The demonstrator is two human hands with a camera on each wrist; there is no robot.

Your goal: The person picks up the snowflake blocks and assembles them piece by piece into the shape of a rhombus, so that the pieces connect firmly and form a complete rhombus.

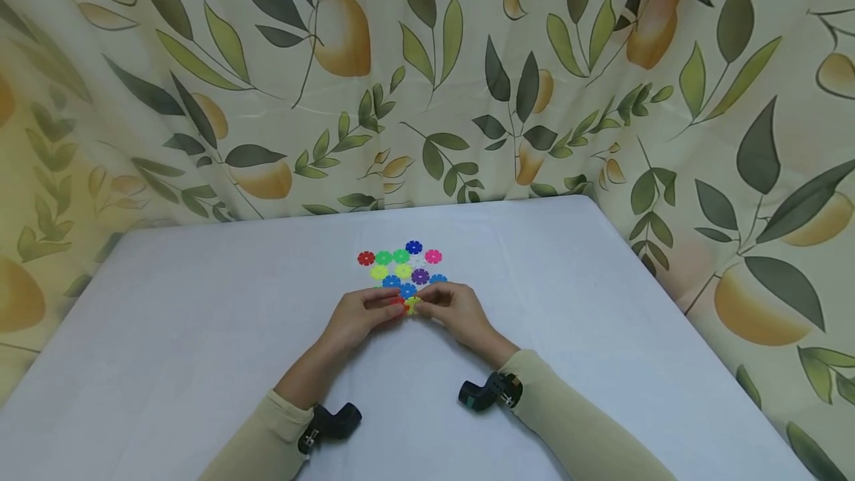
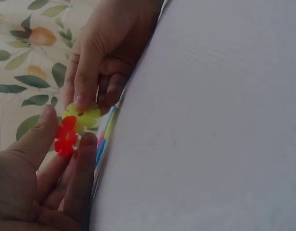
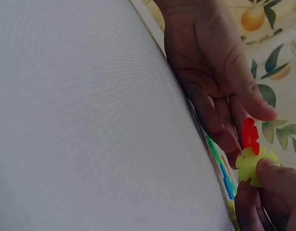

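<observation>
No readable text, label, number or sign anywhere.

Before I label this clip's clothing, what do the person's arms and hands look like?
Plain pale khaki fabric sleeves, with a black, elbow-shaped wrist camera worn at each cuff. The left hand and right hand are bare, without gloves.

Leaf-patterned curtain (image 1: 461, 95) behind white table (image 1: 200, 347)
</observation>
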